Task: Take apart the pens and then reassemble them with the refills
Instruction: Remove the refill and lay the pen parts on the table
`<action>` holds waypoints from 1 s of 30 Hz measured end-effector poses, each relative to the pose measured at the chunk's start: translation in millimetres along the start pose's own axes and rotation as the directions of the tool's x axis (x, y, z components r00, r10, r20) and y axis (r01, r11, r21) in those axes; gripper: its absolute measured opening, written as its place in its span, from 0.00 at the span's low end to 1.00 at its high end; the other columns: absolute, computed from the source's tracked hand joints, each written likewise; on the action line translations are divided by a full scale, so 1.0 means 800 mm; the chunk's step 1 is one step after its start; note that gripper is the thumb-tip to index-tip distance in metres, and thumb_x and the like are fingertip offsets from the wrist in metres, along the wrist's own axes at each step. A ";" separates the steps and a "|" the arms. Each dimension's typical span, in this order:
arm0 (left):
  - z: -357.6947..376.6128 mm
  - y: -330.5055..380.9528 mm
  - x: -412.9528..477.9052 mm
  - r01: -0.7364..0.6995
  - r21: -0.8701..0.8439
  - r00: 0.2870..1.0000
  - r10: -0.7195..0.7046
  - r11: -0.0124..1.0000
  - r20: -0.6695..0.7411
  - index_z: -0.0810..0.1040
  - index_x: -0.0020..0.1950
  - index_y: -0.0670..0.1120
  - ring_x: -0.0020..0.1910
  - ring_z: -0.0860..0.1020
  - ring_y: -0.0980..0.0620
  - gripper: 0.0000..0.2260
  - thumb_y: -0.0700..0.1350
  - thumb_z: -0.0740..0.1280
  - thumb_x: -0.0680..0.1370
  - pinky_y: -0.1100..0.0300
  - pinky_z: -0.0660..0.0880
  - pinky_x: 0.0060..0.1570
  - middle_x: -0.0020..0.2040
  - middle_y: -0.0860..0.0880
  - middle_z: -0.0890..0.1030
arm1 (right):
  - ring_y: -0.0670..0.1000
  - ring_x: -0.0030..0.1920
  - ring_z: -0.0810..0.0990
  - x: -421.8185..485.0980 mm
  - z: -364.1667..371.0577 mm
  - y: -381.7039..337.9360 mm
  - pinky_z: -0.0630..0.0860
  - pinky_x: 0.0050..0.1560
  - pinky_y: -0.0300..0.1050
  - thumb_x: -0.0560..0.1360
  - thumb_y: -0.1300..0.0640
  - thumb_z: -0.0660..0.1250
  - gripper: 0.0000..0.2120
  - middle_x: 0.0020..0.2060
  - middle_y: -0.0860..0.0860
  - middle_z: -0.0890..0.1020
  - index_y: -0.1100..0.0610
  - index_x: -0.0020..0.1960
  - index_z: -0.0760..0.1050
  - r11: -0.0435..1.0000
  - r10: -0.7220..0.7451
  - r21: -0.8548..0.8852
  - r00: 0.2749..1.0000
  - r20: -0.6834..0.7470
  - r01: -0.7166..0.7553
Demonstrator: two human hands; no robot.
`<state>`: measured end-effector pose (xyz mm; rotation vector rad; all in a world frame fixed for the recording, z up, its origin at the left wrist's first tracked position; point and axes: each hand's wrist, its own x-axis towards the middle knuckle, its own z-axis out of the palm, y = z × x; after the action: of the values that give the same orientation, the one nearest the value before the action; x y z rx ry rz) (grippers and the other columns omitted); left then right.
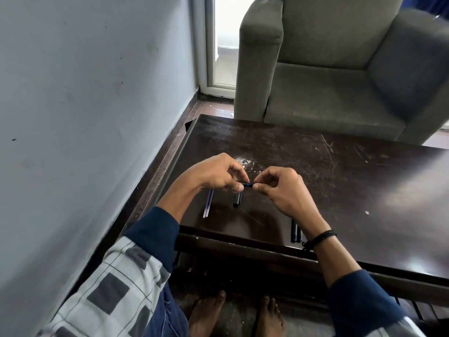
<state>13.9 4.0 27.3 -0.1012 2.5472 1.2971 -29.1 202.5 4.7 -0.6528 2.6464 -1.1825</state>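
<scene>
A dark pen (247, 184) is held level above the dark brown table (340, 181). My left hand (216, 175) pinches its left end and my right hand (284, 188) pinches its right end; most of the pen is hidden by the fingers. Two thin refills (208, 206) lie on the table under my left wrist. A short black pen part (237, 199) lies just below my left fingers. Two black pen barrels (296, 231) lie side by side by the front edge, partly hidden by my right wrist.
A grey armchair (340, 69) stands beyond the far edge of the table. A pale wall (85, 105) runs close along the left side. White scuffs (245, 164) mark the tabletop behind my hands. My bare feet (233, 314) show under the table.
</scene>
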 end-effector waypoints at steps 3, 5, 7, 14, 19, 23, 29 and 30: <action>0.000 0.000 -0.001 -0.001 -0.006 1.000 0.001 1.000 -0.003 0.85 0.54 0.40 0.38 0.81 0.53 0.08 0.34 0.74 0.76 0.52 0.81 0.52 0.38 0.44 0.81 | 0.46 0.39 0.81 0.000 0.000 -0.001 0.76 0.41 0.41 0.73 0.55 0.76 0.03 0.37 0.47 0.84 0.49 0.43 0.83 1.000 0.007 0.007 1.000 0.007 -0.007; -0.001 0.000 -0.002 -0.001 -0.008 1.000 0.001 1.000 -0.006 0.85 0.54 0.40 0.39 0.81 0.52 0.08 0.34 0.74 0.76 0.50 0.81 0.53 0.39 0.42 0.82 | 0.45 0.39 0.81 0.000 0.000 -0.002 0.75 0.39 0.37 0.74 0.56 0.76 0.03 0.37 0.47 0.84 0.49 0.44 0.83 1.000 0.014 0.025 0.999 0.034 -0.014; -0.002 0.000 -0.002 0.005 -0.013 1.000 -0.005 1.000 -0.012 0.85 0.54 0.40 0.39 0.81 0.52 0.08 0.34 0.74 0.76 0.53 0.82 0.52 0.39 0.43 0.82 | 0.45 0.39 0.81 0.000 -0.001 -0.002 0.74 0.38 0.33 0.73 0.58 0.77 0.05 0.39 0.48 0.84 0.50 0.46 0.82 0.999 0.018 0.044 0.997 0.073 -0.021; 0.000 0.002 -0.002 0.011 -0.017 1.000 -0.012 1.000 -0.018 0.84 0.54 0.39 0.31 0.79 0.60 0.08 0.33 0.73 0.76 0.69 0.77 0.37 0.36 0.46 0.79 | 0.43 0.40 0.80 0.000 0.000 -0.001 0.70 0.38 0.32 0.73 0.59 0.76 0.06 0.38 0.44 0.82 0.51 0.48 0.84 0.998 0.023 0.052 0.998 0.065 -0.026; -0.002 -0.001 -0.001 0.009 -0.015 1.000 -0.009 1.000 -0.017 0.85 0.51 0.43 0.32 0.80 0.60 0.07 0.33 0.73 0.76 0.66 0.77 0.39 0.34 0.49 0.81 | 0.44 0.39 0.81 0.002 0.003 0.001 0.75 0.41 0.36 0.75 0.58 0.75 0.04 0.38 0.47 0.84 0.49 0.46 0.84 0.996 0.011 0.085 0.996 0.089 -0.019; -0.002 0.001 -0.002 0.006 -0.022 1.000 -0.007 1.000 -0.025 0.85 0.52 0.42 0.35 0.80 0.58 0.07 0.34 0.74 0.76 0.63 0.79 0.43 0.36 0.48 0.81 | 0.47 0.40 0.83 0.006 0.001 0.008 0.80 0.45 0.44 0.72 0.58 0.78 0.08 0.39 0.50 0.85 0.50 0.47 0.82 0.986 0.018 0.161 0.997 0.078 -0.030; -0.002 0.000 -0.002 -0.013 -0.031 1.000 0.012 0.999 -0.029 0.85 0.53 0.40 0.40 0.83 0.51 0.08 0.33 0.74 0.75 0.51 0.82 0.53 0.39 0.44 0.84 | 0.47 0.34 0.83 0.007 0.005 0.011 0.81 0.41 0.45 0.76 0.58 0.74 0.04 0.34 0.53 0.86 0.57 0.43 0.81 0.960 0.034 0.276 0.996 0.079 -0.054; -0.003 0.000 -0.003 -0.015 -0.035 0.999 0.014 0.999 -0.032 0.85 0.53 0.41 0.40 0.83 0.51 0.08 0.34 0.75 0.75 0.50 0.81 0.54 0.39 0.44 0.84 | 0.47 0.33 0.83 0.006 0.006 0.010 0.79 0.39 0.43 0.77 0.57 0.73 0.04 0.34 0.53 0.86 0.57 0.44 0.81 0.958 0.031 0.282 0.996 0.080 -0.052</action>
<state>15.8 1.9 29.0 -0.1112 2.5565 1.3570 -34.6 201.9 -4.1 -0.5739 2.3525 -1.4577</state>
